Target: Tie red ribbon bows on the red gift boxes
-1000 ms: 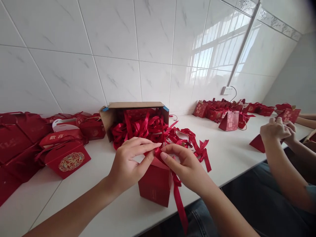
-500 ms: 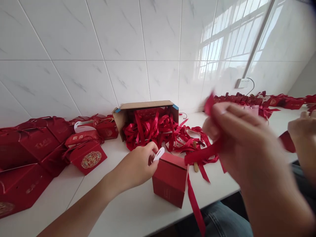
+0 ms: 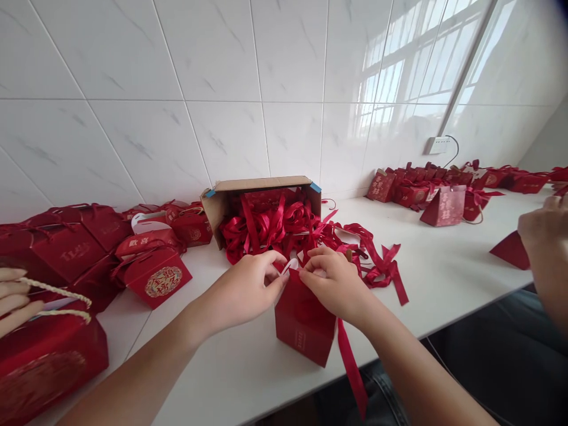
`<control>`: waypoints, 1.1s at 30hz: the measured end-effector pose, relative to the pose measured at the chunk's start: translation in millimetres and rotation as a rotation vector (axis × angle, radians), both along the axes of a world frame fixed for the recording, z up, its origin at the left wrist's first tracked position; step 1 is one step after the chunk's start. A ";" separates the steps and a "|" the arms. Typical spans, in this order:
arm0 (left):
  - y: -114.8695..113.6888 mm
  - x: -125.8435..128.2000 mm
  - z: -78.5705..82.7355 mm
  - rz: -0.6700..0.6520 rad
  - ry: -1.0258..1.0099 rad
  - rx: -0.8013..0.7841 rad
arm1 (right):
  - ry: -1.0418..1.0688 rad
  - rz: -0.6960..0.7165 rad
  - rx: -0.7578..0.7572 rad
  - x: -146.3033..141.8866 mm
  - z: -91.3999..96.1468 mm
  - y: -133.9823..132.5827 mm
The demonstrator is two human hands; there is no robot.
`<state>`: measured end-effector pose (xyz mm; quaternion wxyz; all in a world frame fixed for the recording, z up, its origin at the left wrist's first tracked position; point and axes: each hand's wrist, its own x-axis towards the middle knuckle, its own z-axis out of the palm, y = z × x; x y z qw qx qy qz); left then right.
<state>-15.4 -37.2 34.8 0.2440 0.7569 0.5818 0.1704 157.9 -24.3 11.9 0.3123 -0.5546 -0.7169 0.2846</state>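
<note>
A red gift box (image 3: 304,331) stands upright on the white table in front of me. A white slotted tab (image 3: 291,266) rises from its top. My left hand (image 3: 252,290) is closed in a pinch on that tab. My right hand (image 3: 335,281) is closed too, its fingertips at the tab's slot with the end of a red ribbon, mostly hidden under them. More of the ribbon (image 3: 350,367) hangs down the box's right side past the table edge. Behind the hands, a heap of red ribbons (image 3: 284,228) spills from a cardboard box (image 3: 261,186).
Finished-looking red boxes (image 3: 75,248) are stacked at left, where another person's hand (image 3: 13,302) holds a box by cream cords. Several red boxes (image 3: 410,192) line the wall at right. A co-worker's hand (image 3: 548,231) holds a red box (image 3: 512,249). A socket strip (image 3: 437,145) is on the wall.
My right hand has come left and down with the ribbon to the tab. My left hand has stayed at the tab. A hand with a corded box has appeared at far left.
</note>
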 end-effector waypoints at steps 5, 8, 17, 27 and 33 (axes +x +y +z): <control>-2.6 -1.0 -0.7 -0.040 -0.019 -0.021 | -0.063 -0.005 0.027 -3.1 -2.0 0.2; -3.5 -0.7 -0.4 -0.066 -0.015 -0.009 | -0.075 0.014 0.013 -3.2 -1.2 -0.8; -5.2 -0.1 -0.3 -0.066 -0.020 -0.003 | -0.018 0.018 -0.007 -1.3 0.0 0.3; -7.8 1.9 3.0 -0.028 0.016 -0.015 | -0.021 0.023 0.024 -2.9 -1.6 0.3; -4.2 1.0 4.0 -0.030 0.017 -0.001 | -0.065 -0.004 0.087 -5.2 -4.5 -2.6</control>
